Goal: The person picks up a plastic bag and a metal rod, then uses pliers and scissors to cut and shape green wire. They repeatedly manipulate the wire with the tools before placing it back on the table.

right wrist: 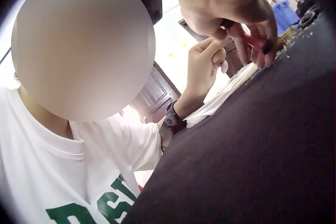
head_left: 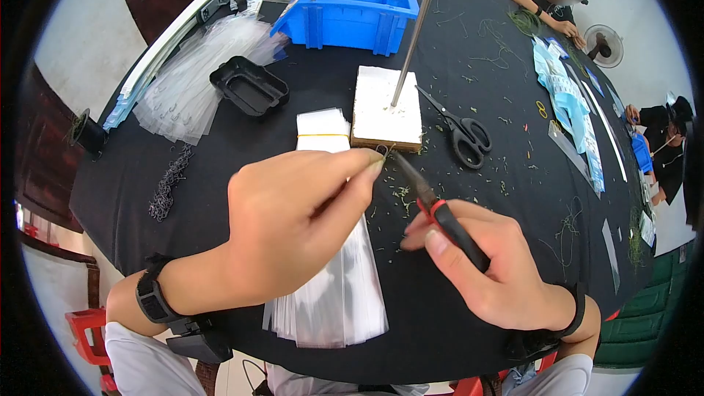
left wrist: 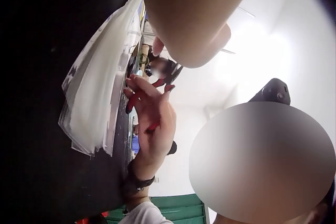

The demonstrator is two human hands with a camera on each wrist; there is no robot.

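In the head view my left hand (head_left: 297, 224) pinches a small dark, curved, hook-like piece (head_left: 382, 149) between thumb and forefinger. It is held at the front edge of a white-topped block (head_left: 378, 103) with a metal rod standing in it. My right hand (head_left: 488, 260) grips pliers (head_left: 458, 233) with red and black handles, their tip close beside the left fingertips. Below the left hand lies a banded stack of clear plastic sleeves (head_left: 345, 308). The right wrist view shows the right hand (right wrist: 231, 3) around the pliers, with the left hand (right wrist: 202, 69) behind.
Black scissors (head_left: 469, 139) lie right of the block, among green thread scraps. Behind stand a blue crate (head_left: 352, 15) and a black tray (head_left: 251, 86). More clear sleeves (head_left: 198, 66) and a clump of small dark hooks (head_left: 170, 183) are at left. Other people sit at far right.
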